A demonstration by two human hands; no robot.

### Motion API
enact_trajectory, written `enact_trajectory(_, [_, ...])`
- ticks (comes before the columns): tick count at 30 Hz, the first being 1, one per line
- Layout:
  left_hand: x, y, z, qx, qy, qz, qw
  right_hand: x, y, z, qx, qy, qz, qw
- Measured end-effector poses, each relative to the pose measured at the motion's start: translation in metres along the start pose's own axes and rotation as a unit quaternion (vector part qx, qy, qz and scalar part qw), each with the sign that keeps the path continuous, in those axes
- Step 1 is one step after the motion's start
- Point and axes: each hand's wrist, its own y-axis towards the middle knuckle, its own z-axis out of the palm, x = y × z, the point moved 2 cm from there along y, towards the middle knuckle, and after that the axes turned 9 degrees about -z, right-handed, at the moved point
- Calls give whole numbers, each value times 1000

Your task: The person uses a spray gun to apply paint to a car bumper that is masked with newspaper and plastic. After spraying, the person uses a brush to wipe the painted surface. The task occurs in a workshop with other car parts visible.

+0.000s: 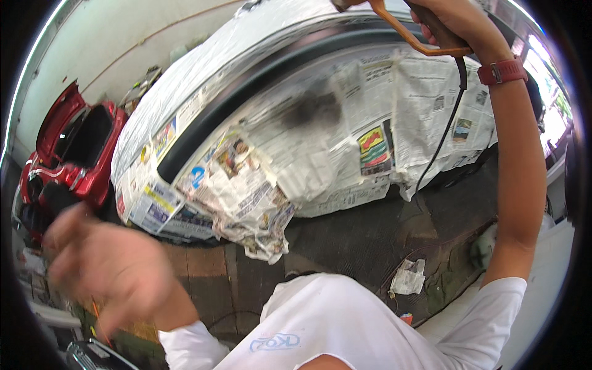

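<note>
My right hand (pixel 459 21) is raised at the upper right, its fingers wrapped around the dark grip of a tool with an orange loop-shaped guard (pixel 402 29). The tool's working end runs out of view at the top, so its kind is unclear. From the grip's base a black cord (pixel 445 132) hangs down in front of a car body masked with newspaper (pixel 364 92). A long dark curved trim strip (pixel 213 114) shows between the masking sheets. At the lower left my left hand (pixel 114 265) is smeared by motion, thumb apart from the fingers, apparently holding nothing.
A red car (pixel 80 154) with a raised lid stands at the far left. Silver sheeting (pixel 179 77) covers the masked car's upper part. Loose newspaper (pixel 408 277) lies on the dark floor near my right side. A thin hose or cable (pixel 447 243) crosses the floor.
</note>
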Motion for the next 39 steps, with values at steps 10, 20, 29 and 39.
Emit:
enact_trajectory(10, [21,-461,-127,-146,532,-567,612,-147,-16,-153,-156,-35,89,983])
enact_trajectory(20, [-94,-603,-118,222,237,-937,127,-201,-51,-163,-323,-133,118,929])
enact_trajectory(29, [-90,-638,-137,303,251,-885,250,-79,-35,-36,-94,79,94,988])
enact_trajectory(39, [-80,-633,-144,296,271,-876,267,31,-3,108,103,159,-51,981])
